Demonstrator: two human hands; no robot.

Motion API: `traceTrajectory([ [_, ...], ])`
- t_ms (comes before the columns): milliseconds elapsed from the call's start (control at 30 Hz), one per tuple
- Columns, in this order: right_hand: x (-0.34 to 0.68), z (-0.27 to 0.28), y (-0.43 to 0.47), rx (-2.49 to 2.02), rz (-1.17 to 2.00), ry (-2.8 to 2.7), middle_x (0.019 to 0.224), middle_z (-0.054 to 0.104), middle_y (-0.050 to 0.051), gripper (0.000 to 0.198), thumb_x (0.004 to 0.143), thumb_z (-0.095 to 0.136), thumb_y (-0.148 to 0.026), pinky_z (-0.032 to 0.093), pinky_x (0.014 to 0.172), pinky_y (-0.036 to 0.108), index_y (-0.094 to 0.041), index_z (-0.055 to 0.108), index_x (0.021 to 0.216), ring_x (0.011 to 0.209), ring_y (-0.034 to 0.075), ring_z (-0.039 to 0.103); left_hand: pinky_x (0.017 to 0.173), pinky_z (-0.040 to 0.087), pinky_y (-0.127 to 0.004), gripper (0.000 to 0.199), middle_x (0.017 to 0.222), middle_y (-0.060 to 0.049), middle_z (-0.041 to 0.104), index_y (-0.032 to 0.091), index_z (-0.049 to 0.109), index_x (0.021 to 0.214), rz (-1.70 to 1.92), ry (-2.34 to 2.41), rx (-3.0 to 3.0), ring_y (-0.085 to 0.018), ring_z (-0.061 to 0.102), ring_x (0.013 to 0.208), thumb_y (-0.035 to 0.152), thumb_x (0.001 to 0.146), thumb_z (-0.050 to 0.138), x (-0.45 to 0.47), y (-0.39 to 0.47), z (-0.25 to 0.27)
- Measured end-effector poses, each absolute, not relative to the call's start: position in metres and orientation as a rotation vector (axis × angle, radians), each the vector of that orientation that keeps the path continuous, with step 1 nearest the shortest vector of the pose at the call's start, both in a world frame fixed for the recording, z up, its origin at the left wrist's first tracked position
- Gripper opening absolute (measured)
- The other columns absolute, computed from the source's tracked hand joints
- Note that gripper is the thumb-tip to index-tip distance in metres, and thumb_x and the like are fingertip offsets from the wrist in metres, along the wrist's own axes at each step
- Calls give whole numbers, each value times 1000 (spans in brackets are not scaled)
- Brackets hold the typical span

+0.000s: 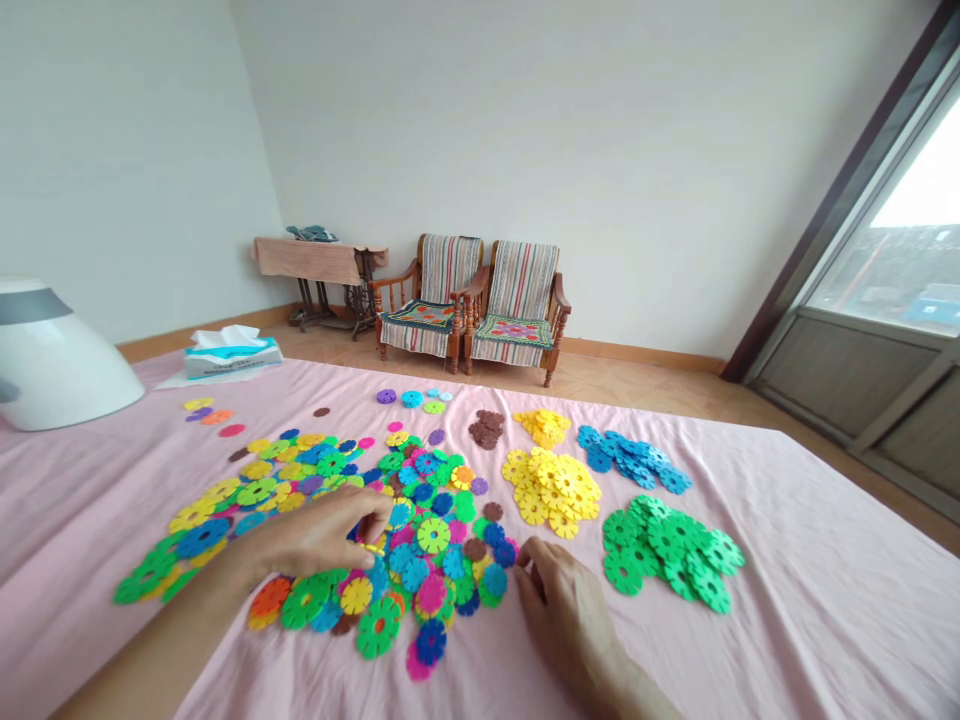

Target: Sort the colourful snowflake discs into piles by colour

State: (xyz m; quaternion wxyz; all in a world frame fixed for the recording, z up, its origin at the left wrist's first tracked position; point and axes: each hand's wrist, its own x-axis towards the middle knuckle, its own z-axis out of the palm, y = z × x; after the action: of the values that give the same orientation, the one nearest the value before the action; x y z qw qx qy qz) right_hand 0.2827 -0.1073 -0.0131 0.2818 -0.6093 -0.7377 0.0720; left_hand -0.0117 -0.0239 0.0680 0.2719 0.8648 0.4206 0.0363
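Observation:
A mixed pile of plastic snowflake discs [433, 535] in many colours spreads over the pink cloth. Over its middle, my left hand [326, 530] pinches a yellow snowflake disc [371, 549] between thumb and fingers. My right hand [564, 608] rests at the pile's right edge with its fingers curled, their tips beside a dark blue disc [505, 553]; whatever they may hold is hidden. Right of the pile lie single-colour heaps: yellow discs [553, 487], green discs [673, 548], blue discs [634, 458], orange-yellow discs [541, 427] and brown discs [487, 429].
A few purple, blue and light green discs [411, 399] lie behind the pile. At the left stand a white kettle-like appliance [64, 360] and a tissue box [232, 358]. Two wooden armchairs [514, 300] and a cloth-covered sewing table [307, 262] are beyond the table.

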Motion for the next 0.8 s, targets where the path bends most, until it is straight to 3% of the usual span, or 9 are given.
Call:
traceTrajectory([
  [233, 282, -14, -107, -1637, 200, -1979, 68, 62, 0, 13, 84, 45, -16, 34, 56, 22, -20, 51, 73, 63, 14, 58, 50, 30, -21, 13, 60, 6, 47, 19, 49, 69, 238, 1164, 2191, -11, 44, 56, 26, 71, 59, 0, -19, 81],
  [433, 282, -13, -107, -1634, 201, -1974, 69, 62, 0, 13, 84, 45, -15, 34, 56, 22, -20, 51, 74, 63, 14, 57, 56, 39, -21, 2, 65, 3, 56, 17, 57, 72, 464, 1003, 2203, -12, 52, 60, 18, 71, 56, 57, 5, 78],
  [567, 282, -13, -106, -1636, 209, -1975, 68, 61, 0, 13, 83, 46, -14, 33, 56, 22, -20, 53, 74, 62, 14, 57, 64, 45, -22, 15, 75, -1, 63, 14, 60, 75, 583, 927, 2192, -14, 59, 70, 6, 64, 53, 114, 26, 55],
  [800, 283, -14, -107, -1645, 241, -1974, 71, 63, 1, 13, 82, 46, -10, 35, 59, 22, -19, 55, 79, 66, 14, 58, 62, 47, -20, 17, 75, -2, 67, 13, 61, 75, 659, 979, 2203, -13, 62, 70, 2, 64, 52, 172, 44, 20],
])
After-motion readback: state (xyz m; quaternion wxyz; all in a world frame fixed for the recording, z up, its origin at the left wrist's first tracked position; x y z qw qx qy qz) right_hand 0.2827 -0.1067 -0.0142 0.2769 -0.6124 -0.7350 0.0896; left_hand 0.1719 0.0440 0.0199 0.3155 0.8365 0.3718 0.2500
